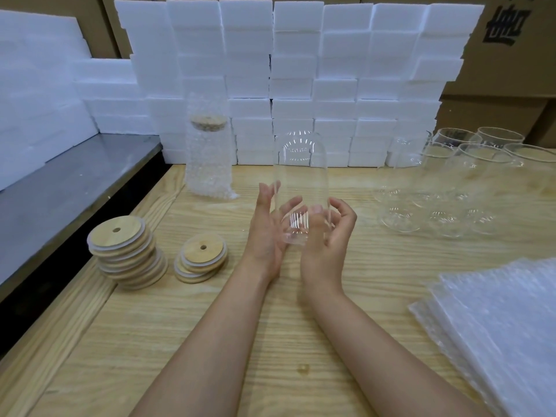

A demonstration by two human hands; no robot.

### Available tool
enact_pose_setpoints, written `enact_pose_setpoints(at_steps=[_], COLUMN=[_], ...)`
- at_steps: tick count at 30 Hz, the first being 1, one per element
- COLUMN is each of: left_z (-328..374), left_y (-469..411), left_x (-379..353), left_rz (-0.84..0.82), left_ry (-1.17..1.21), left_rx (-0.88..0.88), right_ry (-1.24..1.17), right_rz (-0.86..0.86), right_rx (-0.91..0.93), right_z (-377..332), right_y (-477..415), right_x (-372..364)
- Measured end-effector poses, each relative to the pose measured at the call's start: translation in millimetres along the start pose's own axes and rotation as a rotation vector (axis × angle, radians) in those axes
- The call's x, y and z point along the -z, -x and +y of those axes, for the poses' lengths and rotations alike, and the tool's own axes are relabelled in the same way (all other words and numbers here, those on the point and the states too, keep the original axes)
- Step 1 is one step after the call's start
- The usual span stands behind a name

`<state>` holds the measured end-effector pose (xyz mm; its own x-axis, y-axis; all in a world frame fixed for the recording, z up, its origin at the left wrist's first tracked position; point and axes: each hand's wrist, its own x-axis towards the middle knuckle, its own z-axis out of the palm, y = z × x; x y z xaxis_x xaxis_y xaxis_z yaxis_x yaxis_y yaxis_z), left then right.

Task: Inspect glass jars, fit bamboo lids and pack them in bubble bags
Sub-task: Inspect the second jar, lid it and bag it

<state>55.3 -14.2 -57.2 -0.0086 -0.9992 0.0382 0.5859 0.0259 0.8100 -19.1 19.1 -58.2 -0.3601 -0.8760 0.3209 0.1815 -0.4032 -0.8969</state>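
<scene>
Clear glass jar (pixel 301 182) held upright above the wooden surface (pixel 270 341), between both hands. Left hand (pixel 266 233) with palm turned toward the jar, fingers extended upward along its left wall; grip loose, more a flat support than a clasp. Right hand (pixel 329 239) curled around the lower right wall and base, thumb seen through the glass; grip closed on the jar. Which end of the jar points upward hard to tell through the clear glass, possibly the base.

Left of the left grip, lower down on the surface: tall stack of bamboo lids (pixel 128 255), each with a centre hole, and just beside it a short stack of bamboo lids (pixel 201 258). Beyond the left grip, further back: packed jar (pixel 207 155) standing upright inside a bubble bag, bamboo lid visible through the wrap.

Right of the right grip, toward the back: group of empty glass jars (pixel 445 188), close together, unlidded. Nearer and to the right of the right grip: pile of flat bubble bags (pixel 496 326) lying at the surface edge.

Behind everything: wall of white foam blocks (pixel 301 70) stacked in rows, cardboard boxes (pixel 517 55) rising behind them. Far left of the left grip: grey metal shelf (pixel 66 182) adjoining the surface.
</scene>
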Motion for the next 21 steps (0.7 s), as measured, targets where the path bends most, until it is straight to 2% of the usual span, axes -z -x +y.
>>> enact_pose_setpoints(at_steps=[9,13,17,21], left_z=[0.0,0.0,-0.8,-2.4], left_y=[3.9,3.2,1.6,0.0], left_x=[-0.2,0.6,1.5,1.3], left_rz=[-0.095,-0.065,-0.001,0.078], left_ry=[-0.070,-0.075,-0.038,-0.033], left_rx=[0.073,0.064,0.002,-0.012], right_ry=[-0.136,-0.105,0.031,0.077], right_rz=[0.072,0.059,0.080,0.019], right_rx=[-0.182,-0.227,-0.121,-0.011], right_z=[4.3,4.4,2.5,-1.9], right_y=[-3.5,-3.1,-2.2,2.0], right_x=[-0.9,-1.9,-1.2,-1.0])
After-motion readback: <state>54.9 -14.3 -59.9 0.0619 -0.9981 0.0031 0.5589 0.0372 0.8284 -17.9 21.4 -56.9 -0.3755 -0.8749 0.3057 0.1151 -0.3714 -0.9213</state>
